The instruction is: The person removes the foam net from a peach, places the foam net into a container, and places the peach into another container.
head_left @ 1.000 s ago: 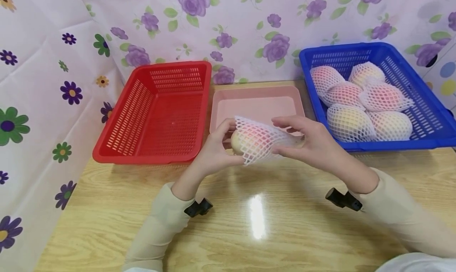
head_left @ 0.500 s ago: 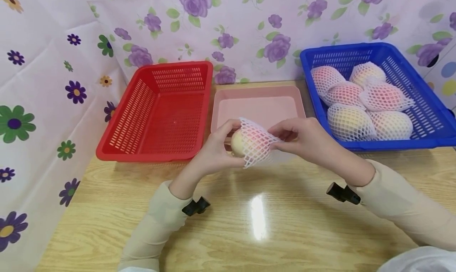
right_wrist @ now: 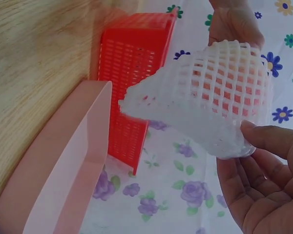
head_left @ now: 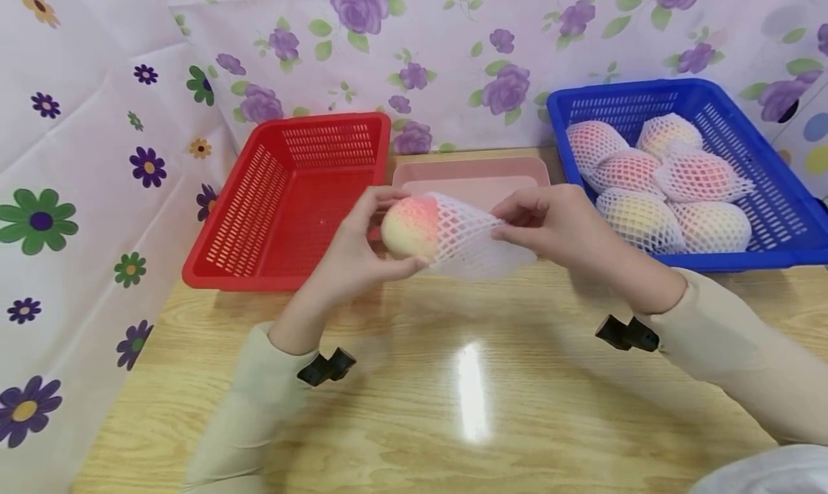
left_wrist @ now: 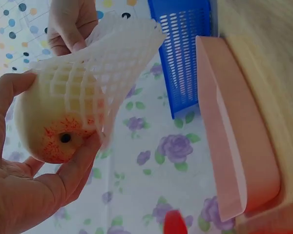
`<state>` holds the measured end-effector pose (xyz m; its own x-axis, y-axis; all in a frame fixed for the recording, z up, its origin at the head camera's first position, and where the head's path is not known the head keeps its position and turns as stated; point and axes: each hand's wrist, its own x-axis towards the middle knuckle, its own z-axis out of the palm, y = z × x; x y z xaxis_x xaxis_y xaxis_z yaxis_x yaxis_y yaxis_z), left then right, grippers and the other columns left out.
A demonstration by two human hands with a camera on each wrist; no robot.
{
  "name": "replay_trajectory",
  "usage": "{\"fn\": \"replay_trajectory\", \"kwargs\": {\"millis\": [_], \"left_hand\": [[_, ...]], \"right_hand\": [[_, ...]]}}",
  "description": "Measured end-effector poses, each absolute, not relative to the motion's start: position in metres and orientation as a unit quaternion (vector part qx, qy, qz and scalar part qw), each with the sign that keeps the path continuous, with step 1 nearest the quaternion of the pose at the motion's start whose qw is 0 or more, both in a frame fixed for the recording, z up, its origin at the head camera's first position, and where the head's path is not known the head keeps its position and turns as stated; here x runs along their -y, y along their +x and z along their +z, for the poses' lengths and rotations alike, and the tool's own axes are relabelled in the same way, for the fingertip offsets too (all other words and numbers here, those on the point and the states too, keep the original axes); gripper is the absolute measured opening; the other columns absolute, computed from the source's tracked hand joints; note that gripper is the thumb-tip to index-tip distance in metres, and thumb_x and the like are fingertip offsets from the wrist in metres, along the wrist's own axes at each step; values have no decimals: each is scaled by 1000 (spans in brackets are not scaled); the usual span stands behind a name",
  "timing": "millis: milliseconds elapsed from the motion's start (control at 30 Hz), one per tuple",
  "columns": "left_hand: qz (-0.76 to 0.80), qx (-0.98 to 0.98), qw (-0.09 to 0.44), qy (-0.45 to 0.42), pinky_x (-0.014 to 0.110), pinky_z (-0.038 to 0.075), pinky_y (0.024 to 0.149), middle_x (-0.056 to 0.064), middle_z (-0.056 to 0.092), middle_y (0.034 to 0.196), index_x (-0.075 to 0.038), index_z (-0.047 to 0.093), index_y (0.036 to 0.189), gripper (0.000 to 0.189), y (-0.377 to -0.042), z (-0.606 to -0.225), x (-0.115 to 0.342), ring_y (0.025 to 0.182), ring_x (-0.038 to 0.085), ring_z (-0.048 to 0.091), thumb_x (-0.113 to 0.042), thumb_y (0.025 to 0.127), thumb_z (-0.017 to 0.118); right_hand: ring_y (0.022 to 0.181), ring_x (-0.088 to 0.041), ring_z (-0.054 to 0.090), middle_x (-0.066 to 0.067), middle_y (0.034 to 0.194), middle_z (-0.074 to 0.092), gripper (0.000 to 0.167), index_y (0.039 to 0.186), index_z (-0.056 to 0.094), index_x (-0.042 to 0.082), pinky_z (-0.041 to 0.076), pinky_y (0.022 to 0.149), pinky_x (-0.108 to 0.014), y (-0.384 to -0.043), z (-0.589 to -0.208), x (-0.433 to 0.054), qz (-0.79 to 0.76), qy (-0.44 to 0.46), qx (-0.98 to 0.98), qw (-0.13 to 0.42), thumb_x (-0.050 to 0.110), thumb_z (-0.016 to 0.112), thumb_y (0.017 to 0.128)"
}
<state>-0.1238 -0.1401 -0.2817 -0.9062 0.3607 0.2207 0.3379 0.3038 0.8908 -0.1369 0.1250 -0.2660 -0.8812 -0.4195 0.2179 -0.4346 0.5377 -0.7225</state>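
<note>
Clearly, the peach-like fruit (head_left: pixel 409 228), partly bare of its foam net (head_left: pixel 461 229), is held above the bench (head_left: pixel 401 415) by curled fingers of the left hand (head_left: pixel 352 253), while the net is pinched by the right hand (head_left: pixel 559 221); gentle cradling and straight, steady pulling seem called for.

The right hand (right_wrist: pixel 261 192) pinches a white foam net (right_wrist: pixel 195 109), a reddish fruit (right_wrist: pixel 226 93) showing through its mesh; the left hand (right_wrist: pixel 237 25) is behind. A pink tray (right_wrist: pixel 50 151) and red basket (right_wrist: pixel 131 40) stand on the tabletop (right_wrist: pixel 39 48).
</note>
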Motion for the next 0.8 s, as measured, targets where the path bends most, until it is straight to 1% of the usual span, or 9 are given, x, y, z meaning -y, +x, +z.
{"fn": "replay_trajectory", "kwargs": {"millis": [167, 300, 400, 467, 533, 600, 667, 733, 800], "left_hand": [[550, -814, -25, 183, 32, 58, 76, 8, 52, 126, -7, 43, 133, 72, -126, -265, 150, 102, 22, 56, 0, 71, 79], [555, -817, -49, 148, 28, 56, 77, 6, 53, 126, -9, 44, 133, 70, -129, -250, 156, 102, 19, 54, -1, 73, 78], [577, -805, -73, 119, 30, 55, 83, 7, 52, 126, -9, 46, 131, 66, -134, -240, 161, 105, 20, 53, -1, 74, 76], [601, -788, -90, 103, 35, 54, 90, 8, 51, 127, -9, 45, 130, 63, -137, -233, 165, 109, 21, 52, 0, 75, 74], [619, -774, -103, 85, 39, 51, 95, 9, 49, 126, -9, 45, 128, 59, -143, -226, 169, 111, 23, 51, 0, 77, 72], [642, -755, -111, 70, 38, 50, 97, 9, 48, 125, -9, 44, 127, 57, -149, -220, 173, 113, 23, 50, 0, 78, 71], [663, -738, -112, 53, 35, 52, 94, 8, 47, 125, -9, 43, 127, 56, -156, -214, 178, 114, 23, 49, 1, 79, 69], [687, -717, -111, 37, 31, 55, 88, 9, 46, 125, -9, 42, 126, 54, -164, -209, 182, 114, 23, 49, 1, 80, 68], [707, -699, -110, 19, 31, 55, 88, 9, 46, 125, -9, 40, 126, 54, -172, -204, 186, 115, 23, 49, 1, 81, 67]], "right_hand": [[71, -2, 61, -7, 88, 71, 18, 98, 72, 4, 51, 62, -14, -146, -262, -123, 462, 197, 865, -17, 15, 73, 84], [74, -5, 63, -4, 88, 70, 21, 101, 71, 2, 52, 65, -15, -154, -258, -118, 503, 163, 848, -21, 13, 73, 84], [77, -8, 63, 1, 86, 69, 23, 104, 70, 4, 52, 67, -17, -162, -255, -114, 518, 141, 843, -24, 16, 73, 84], [79, -8, 63, 4, 85, 68, 26, 107, 69, 5, 52, 68, -17, -168, -253, -111, 530, 129, 837, -30, 17, 73, 84], [78, -8, 63, 6, 83, 68, 27, 108, 68, 4, 54, 68, -18, -173, -252, -107, 543, 119, 831, -35, 17, 72, 85], [76, -8, 62, 6, 81, 67, 27, 109, 66, 2, 55, 69, -21, -177, -251, -103, 563, 109, 818, -43, 15, 71, 85], [77, -8, 62, 5, 82, 67, 27, 109, 64, 0, 56, 71, -22, -181, -251, -99, 581, 97, 807, -51, 14, 70, 86], [79, -8, 61, 5, 83, 65, 26, 108, 62, 0, 56, 72, -22, -186, -252, -94, 598, 80, 795, -60, 14, 69, 86], [79, -8, 61, 4, 85, 64, 24, 105, 60, 1, 56, 71, -22, -192, -253, -89, 620, 61, 779, -67, 13, 69, 86]]}}
